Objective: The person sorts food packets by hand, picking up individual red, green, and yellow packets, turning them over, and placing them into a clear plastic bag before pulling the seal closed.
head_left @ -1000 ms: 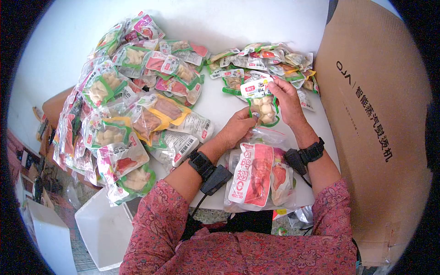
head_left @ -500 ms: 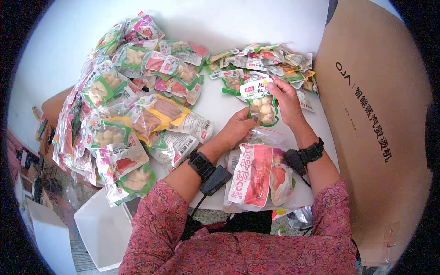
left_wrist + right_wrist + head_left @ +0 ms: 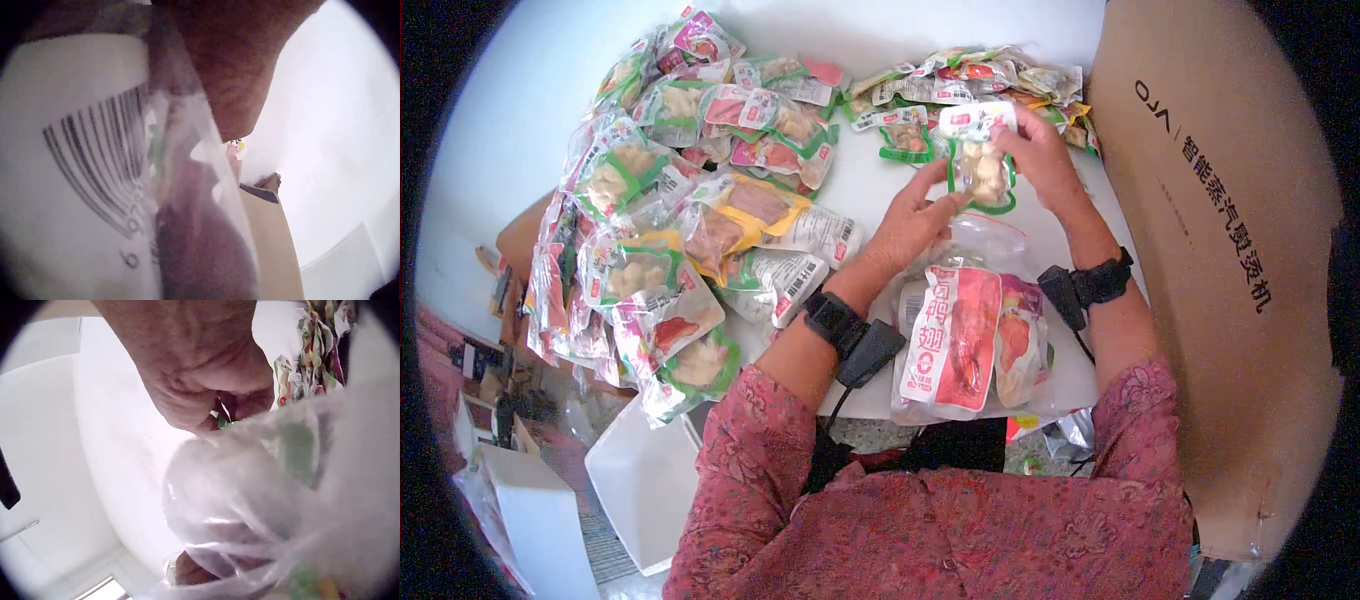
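Observation:
A small clear-and-green food packet (image 3: 982,172) with pale round pieces inside and a white printed top is held up over the table. My right hand (image 3: 1045,158) pinches its upper right corner. At its lower left edge, my left hand (image 3: 908,228) holds it between thumb and index finger, the thumb overlapping the front. Just below the hands lies a clear zip bag (image 3: 990,236), its mouth toward the packet. Inside the bag are a red-and-white printed pouch (image 3: 952,340) and another meat packet (image 3: 1020,345). Bag plastic fills much of both wrist views.
A large heap of sealed food packets (image 3: 700,240) covers the table's left side. Farther back on the right lies a smaller packet pile (image 3: 975,85). A tall cardboard box (image 3: 1200,300) stands along the right edge. A white bin (image 3: 645,490) sits below at left.
The head view has shifted, with the table scene higher in the frame. The packet is tipped slightly differently, and my left index finger is raised farther along its left edge.

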The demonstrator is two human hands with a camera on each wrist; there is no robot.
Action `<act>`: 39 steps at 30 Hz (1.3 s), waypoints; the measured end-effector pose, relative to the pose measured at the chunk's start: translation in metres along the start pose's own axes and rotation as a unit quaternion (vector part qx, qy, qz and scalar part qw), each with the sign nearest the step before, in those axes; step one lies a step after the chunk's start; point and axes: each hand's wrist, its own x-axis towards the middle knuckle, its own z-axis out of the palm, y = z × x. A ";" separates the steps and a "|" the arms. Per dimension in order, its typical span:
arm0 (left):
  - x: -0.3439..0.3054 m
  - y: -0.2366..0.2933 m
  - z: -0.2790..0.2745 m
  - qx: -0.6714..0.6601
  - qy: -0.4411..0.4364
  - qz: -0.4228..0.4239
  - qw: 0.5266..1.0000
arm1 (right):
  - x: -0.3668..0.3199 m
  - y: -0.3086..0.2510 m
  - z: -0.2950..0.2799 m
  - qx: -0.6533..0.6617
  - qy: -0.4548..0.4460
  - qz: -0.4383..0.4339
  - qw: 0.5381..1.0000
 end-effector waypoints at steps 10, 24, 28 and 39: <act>-0.019 0.063 0.009 0.435 -0.021 0.231 0.870 | 0.003 -0.015 -0.020 0.063 0.042 -0.029 0.997; -0.037 0.089 0.003 0.341 -0.017 0.190 0.921 | -0.007 -0.030 -0.008 0.074 -0.019 0.015 0.997; -0.040 0.095 0.007 0.351 -0.011 0.160 0.923 | -0.003 -0.032 -0.010 0.094 0.019 -0.019 0.995; -0.027 0.089 0.003 0.424 0.044 0.209 0.880 | -0.021 -0.026 0.016 0.295 -0.291 0.154 0.897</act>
